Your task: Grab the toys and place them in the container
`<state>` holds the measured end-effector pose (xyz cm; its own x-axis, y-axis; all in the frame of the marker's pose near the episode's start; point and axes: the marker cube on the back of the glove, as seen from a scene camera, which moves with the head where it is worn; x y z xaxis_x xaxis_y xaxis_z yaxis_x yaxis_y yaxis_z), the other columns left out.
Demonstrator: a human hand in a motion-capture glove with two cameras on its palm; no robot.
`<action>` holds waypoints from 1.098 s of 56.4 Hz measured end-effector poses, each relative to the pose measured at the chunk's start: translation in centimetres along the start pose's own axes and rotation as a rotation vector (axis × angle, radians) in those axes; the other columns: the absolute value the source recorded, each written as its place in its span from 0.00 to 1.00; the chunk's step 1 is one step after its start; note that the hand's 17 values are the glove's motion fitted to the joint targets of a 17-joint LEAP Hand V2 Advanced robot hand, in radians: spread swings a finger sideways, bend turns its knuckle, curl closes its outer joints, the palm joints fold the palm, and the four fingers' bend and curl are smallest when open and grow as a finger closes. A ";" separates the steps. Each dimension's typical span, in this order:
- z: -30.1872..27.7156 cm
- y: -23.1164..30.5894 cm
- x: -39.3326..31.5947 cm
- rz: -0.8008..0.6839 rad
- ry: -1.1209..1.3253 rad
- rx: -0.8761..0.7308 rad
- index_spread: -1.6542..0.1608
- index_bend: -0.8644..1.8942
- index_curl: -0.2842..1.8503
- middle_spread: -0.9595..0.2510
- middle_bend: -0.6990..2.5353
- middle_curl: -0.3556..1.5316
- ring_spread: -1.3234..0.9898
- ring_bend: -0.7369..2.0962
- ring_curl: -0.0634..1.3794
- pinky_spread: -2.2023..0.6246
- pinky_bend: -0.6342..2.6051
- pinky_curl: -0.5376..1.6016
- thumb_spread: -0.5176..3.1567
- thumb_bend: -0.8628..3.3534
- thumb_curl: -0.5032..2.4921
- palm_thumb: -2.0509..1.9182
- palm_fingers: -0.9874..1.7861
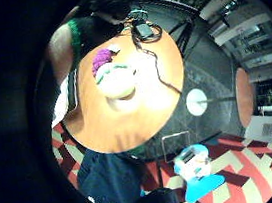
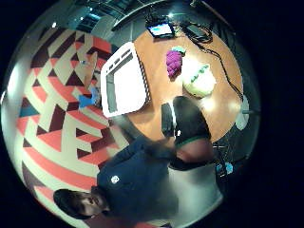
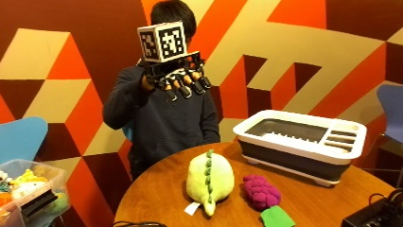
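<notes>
Toys, green plush [image 3: 209, 182] beside purple one [image 3: 260, 191], on round wooden table [image 3: 157, 198], container [image 3: 301, 142] near, hand [image 3: 176, 78] raised, fingers seemingly relaxed, empty.

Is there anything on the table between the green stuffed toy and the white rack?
Yes, in the outside view a purple plush toy lies between the green stuffed toy and the white rack.
</notes>
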<state>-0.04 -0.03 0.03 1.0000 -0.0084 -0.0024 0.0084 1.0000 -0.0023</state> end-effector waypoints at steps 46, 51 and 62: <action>17.1 -11.0 3.2 -0.117 0.114 -0.287 0.76 0.36 0.22 0.81 0.24 0.28 0.59 0.35 0.16 0.80 0.51 0.42 0.49 0.23 0.25 0.57 0.29; 19.8 -11.2 3.8 -0.112 0.118 -0.281 0.75 0.38 0.24 0.81 0.25 0.27 0.59 0.37 0.18 0.80 0.54 0.43 0.49 0.24 0.26 0.59 0.36; 21.1 -12.4 3.8 -0.173 0.144 -0.040 0.75 0.39 0.26 0.73 0.34 0.33 0.50 0.55 0.26 0.73 0.48 0.40 0.47 0.28 0.31 0.69 0.65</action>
<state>3.71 -12.43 21.12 0.9729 -0.1829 -0.1418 0.1768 0.9827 -0.0543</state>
